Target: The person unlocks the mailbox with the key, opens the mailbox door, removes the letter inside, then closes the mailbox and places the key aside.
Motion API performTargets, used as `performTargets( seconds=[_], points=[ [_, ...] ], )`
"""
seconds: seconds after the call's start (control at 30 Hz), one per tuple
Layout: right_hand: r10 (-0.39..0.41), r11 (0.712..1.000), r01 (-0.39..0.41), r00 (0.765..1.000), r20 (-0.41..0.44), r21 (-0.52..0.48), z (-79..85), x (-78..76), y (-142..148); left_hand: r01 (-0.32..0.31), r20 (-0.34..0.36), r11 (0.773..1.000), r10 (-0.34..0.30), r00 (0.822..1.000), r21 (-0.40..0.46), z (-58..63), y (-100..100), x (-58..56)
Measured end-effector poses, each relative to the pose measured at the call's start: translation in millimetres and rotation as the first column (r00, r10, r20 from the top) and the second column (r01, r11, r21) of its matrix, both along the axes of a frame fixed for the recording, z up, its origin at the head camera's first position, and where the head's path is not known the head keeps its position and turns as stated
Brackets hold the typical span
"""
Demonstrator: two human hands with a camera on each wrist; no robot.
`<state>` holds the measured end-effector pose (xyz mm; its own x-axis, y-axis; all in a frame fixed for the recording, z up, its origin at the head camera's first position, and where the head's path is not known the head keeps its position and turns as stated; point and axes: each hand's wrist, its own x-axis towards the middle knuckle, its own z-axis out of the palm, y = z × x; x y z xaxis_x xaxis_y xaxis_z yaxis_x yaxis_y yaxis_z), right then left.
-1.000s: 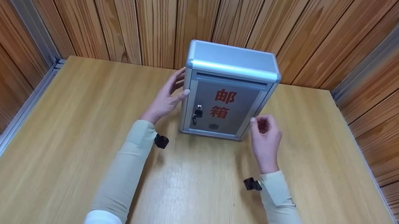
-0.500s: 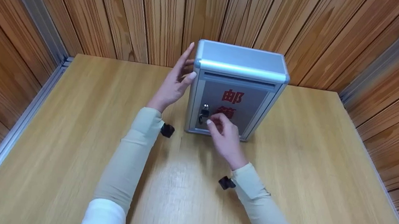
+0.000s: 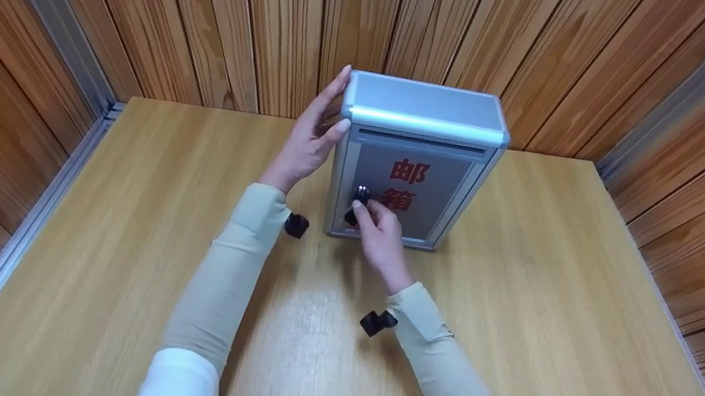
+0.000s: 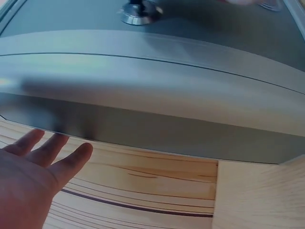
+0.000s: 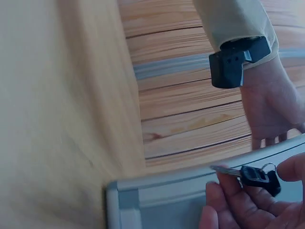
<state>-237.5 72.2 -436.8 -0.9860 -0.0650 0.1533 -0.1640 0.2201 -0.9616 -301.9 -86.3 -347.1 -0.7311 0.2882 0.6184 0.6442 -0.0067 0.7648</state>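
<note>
A silver metal mailbox point(image 3: 428, 103) with red characters on its door stands upright on the wooden table. My left hand point(image 3: 305, 145) rests at its upper left side, thumb by the front edge and fingers extended toward the back; the left wrist view shows the fingertips at the far edge. Low on the door's left side is a round lock point(image 3: 362, 191), also seen as a chrome collar in the left wrist view. My right hand point(image 3: 381, 235) pinches at the keys there. Close up in the right wrist view, black-headed keys point(image 5: 255, 175) on a ring lie between thumb and curled fingers.
Across the mailbox's top front runs a narrow slot point(image 3: 419, 144). Wood-plank walls point(image 3: 279, 27) close in the table point(image 3: 550, 283) at the back and both sides. A small black camera point(image 3: 296, 225) is strapped to each wrist.
My right hand has come from the mailbox's right side across the door to the keys at the lock. The left hand has slid up the left side toward the top corner.
</note>
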Motion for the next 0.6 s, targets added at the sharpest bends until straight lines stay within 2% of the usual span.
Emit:
performTargets(
  seconds=[0.1, 0.23, 0.43, 0.6],
  points=[
    [0.023, 0.994, -0.018, 0.999, 0.047, -0.108, -1.6, -0.9, -3, 0.011, -0.025, 1.000, -0.011, 1.000, 0.003, 4.1, 1, 0.2],
    [0.019, 0.978, 0.000, 0.996, 0.089, -0.211, 0.6, 0.3, -8, 0.011, -0.006, 1.000, -0.011, 1.000, -0.006, 6.0, 0, 1.0],
    [-0.031, 0.954, 0.059, 0.994, 0.100, -0.295, -2.1, -2.1, -12, -0.008, 0.023, 1.000, 0.008, 1.000, -0.028, 5.8, -1, 2.5],
    [-0.043, 0.925, 0.089, 0.990, 0.133, -0.369, -1.8, -5.2, -13, -0.011, 0.055, 0.999, 0.013, 0.998, -0.038, 7.9, -1, 3.7]
  ],
)
